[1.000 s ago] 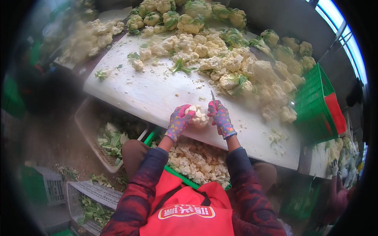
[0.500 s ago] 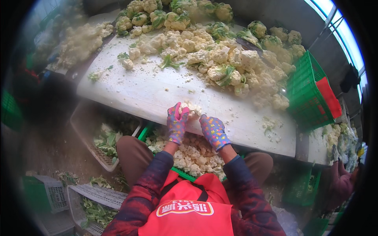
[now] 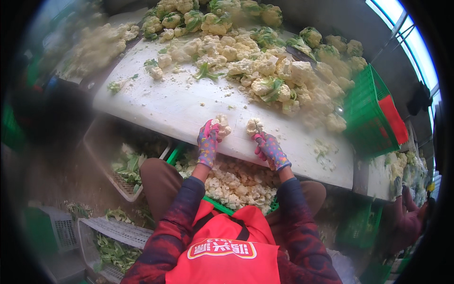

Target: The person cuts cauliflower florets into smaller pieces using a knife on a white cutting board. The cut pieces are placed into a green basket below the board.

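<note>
A worker in a red apron (image 3: 208, 274) sits at a white table (image 3: 165, 106), a green crate (image 3: 218, 206) of cut florets (image 3: 239, 187) between the knees. Above its far side, at the table's near edge, the gloved left hand (image 3: 208, 139) grasps a pale cauliflower piece (image 3: 222, 127), fingers curled around its left side. Just to the right and apart from it, the right hand (image 3: 271, 150) pinches a smaller piece (image 3: 254, 126); whether that grip holds anything else cannot be told. The step in hand appears to be dividing cauliflower; the next move seems to call for a loosened right grip and a steady left. Both pieces are compact, with no clear long axis: the left juts rightward from the fist, the right points away from the worker beyond the fingertips. Farther off lie heaped cauliflower (image 3: 265, 68) and leafy heads (image 3: 217, 23).
</note>
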`<state>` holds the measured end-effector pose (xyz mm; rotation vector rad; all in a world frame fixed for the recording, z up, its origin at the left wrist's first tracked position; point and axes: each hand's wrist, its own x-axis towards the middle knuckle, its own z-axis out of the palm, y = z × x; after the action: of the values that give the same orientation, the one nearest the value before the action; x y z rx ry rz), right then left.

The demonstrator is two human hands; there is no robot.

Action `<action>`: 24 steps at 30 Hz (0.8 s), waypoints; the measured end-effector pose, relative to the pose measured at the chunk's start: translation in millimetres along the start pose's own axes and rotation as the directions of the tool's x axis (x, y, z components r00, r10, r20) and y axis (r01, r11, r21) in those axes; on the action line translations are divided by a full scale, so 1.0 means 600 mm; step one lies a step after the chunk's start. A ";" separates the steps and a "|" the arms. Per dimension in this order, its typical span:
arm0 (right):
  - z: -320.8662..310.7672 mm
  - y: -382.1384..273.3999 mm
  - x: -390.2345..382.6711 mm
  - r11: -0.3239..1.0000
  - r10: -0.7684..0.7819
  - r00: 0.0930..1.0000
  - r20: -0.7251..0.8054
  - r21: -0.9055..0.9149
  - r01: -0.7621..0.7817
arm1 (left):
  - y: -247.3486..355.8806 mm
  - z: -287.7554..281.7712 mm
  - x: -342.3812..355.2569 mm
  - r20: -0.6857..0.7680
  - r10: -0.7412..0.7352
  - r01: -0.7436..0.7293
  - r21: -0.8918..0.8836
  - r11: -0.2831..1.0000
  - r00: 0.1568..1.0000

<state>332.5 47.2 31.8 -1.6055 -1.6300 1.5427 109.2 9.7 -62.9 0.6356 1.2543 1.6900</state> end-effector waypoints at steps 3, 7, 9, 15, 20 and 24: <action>0.025 0.003 -0.013 0.877 -0.238 0.964 -0.119 -0.454 0.160 | -0.004 0.005 -0.004 -0.026 0.163 -0.147 0.318 0.937 0.986; 0.089 -0.006 -0.016 0.639 -0.507 0.861 0.049 -0.648 0.414 | -0.015 0.020 -0.013 -0.002 0.338 -0.293 0.497 0.817 0.941; 0.106 -0.014 -0.014 0.655 -0.553 0.833 0.005 -0.616 0.438 | -0.015 0.023 -0.017 -0.014 0.354 -0.291 0.541 0.789 0.935; 0.104 -0.013 -0.005 0.739 -0.389 0.920 0.046 -0.581 0.342 | -0.006 0.024 -0.031 0.023 0.370 -0.314 0.581 0.751 0.929; 0.118 -0.003 0.007 0.659 -0.421 0.904 0.076 -0.660 0.362 | -0.004 0.027 -0.040 0.075 0.465 -0.405 0.624 0.668 0.882; 0.122 -0.017 0.007 0.762 -0.401 0.915 0.051 -0.536 0.364 | 0.011 0.021 -0.038 0.073 0.398 -0.364 0.580 0.729 0.914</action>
<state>264.6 22.6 15.2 -1.4040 -2.3181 0.8490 127.6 -4.7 -49.9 1.3026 1.8044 1.6350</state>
